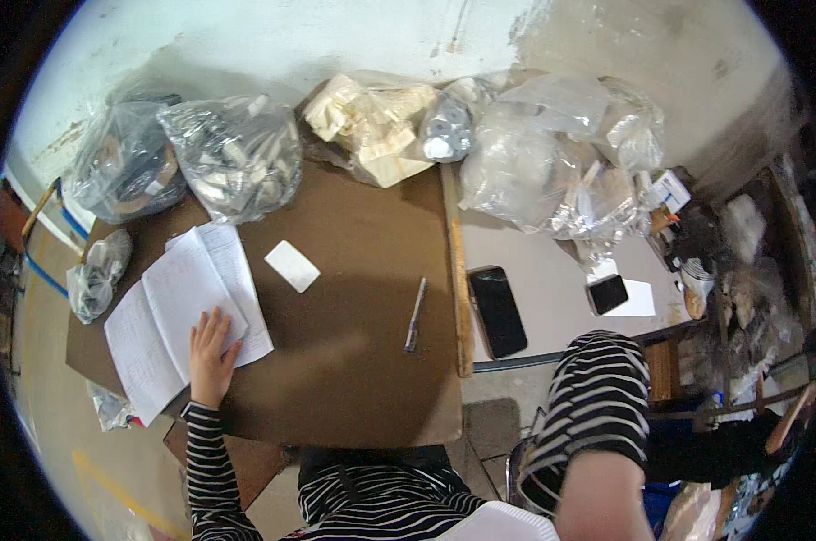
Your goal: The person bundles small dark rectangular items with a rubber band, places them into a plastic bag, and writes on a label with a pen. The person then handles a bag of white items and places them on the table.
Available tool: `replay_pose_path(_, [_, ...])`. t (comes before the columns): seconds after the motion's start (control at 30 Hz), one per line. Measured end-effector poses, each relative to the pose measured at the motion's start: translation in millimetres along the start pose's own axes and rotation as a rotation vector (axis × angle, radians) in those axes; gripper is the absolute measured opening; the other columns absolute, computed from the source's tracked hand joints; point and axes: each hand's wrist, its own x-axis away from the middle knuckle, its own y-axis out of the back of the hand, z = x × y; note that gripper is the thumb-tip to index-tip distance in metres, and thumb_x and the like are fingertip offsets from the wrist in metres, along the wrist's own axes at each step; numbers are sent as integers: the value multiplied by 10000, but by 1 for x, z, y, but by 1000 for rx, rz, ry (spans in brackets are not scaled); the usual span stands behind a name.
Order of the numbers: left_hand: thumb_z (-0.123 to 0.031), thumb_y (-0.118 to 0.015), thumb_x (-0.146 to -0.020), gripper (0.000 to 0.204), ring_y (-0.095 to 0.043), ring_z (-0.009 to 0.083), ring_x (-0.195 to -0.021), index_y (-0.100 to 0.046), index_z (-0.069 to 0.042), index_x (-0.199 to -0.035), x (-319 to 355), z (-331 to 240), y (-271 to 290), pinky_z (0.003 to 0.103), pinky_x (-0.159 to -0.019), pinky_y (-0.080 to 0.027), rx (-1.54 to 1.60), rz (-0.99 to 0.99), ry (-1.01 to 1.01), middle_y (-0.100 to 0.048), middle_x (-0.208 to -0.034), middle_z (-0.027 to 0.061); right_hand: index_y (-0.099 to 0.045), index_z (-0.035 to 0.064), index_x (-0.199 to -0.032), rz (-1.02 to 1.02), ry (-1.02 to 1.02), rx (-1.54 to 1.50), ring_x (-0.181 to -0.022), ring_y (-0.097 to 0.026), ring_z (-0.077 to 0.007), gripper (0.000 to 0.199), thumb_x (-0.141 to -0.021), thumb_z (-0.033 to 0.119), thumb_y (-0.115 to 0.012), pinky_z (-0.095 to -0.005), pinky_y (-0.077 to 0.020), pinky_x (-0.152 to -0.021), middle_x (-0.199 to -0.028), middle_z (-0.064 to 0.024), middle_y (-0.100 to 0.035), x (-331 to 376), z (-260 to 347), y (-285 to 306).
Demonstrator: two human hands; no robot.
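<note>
My left hand (211, 356) lies flat on an open notebook (178, 311) with handwritten pages, at the left of the brown table. Its fingers are stretched out and nothing is in them. My right arm is bent up close at the lower right, its striped sleeve (597, 388) pushed back from a bare wrist (599, 491). That wrist runs off the lower edge, so the fingers cannot be seen. Between my arms, a pen (415, 316) and a white card (293, 266) rest on the tabletop (354, 361).
On the paler table at right lie a large black phone (496, 311), a smaller dark device (607, 293) and a white paper (640, 299). Plastic bags (237, 158) of parts line the wall, with cream pieces (372, 126) and clear bags (552, 153). Clutter (746, 270) fills the far right.
</note>
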Motion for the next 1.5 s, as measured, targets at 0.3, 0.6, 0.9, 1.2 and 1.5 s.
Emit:
replay_pose_path(0.3, [-59, -653, -892, 217, -578, 364, -1211, -680, -43, -1107, -17, -27, 33, 493, -1077, -404, 307, -140, -71, -646, -1276, 136, -541, 97, -1246, 370, 143, -527, -1208, -509, -329, 400, -861, 122, -646, -470, -422, -1053, -1287, -150, -526, 178, 7, -87])
replay_pose_path(0.6, [-3, -664, -855, 168, -618, 355, -1131, -685, -9, -1022, -15, -29, 36, 441, -1002, -461, 383, -250, -62, -680, -1187, 151, -434, 289, -1458, 1403, -979, 54, -1359, -396, -475, 772, -784, 113, -766, -547, -389, -1092, -1600, -234, -232, 386, -17, -163])
replay_pose_path(0.9, [47, -630, -853, 215, -643, 330, -1127, -698, 21, -1055, -5, -24, 63, 403, -987, -486, 449, -260, 43, -683, -1197, 175, -619, 80, -1268, 695, -1481, -210, -1136, -650, -316, 471, -817, -4, -726, -378, -497, -953, -1234, -174, -676, 408, -92, -132])
replay_pose_path(1.2, [-7, -602, -922, 283, -603, 260, -1204, -660, 6, -1199, -19, -69, 60, 354, -1045, -436, 875, -149, 41, -662, -1267, 129, -647, 145, -1290, 1094, -1102, -562, -1332, -512, -335, 473, -839, 5, -630, -474, -398, -1118, -1454, -135, -520, 193, 15, -92])
replay_pose_path(1.5, [-86, -659, -924, 262, -626, 317, -1178, -672, -17, -1176, -14, -95, 57, 356, -991, -476, 664, -53, 0, -650, -1274, 169, -572, 93, -1318, 1381, -861, -1377, -1400, -420, -334, 472, -864, 124, -695, -540, -299, -1185, -1507, -153, -444, 177, 114, -46])
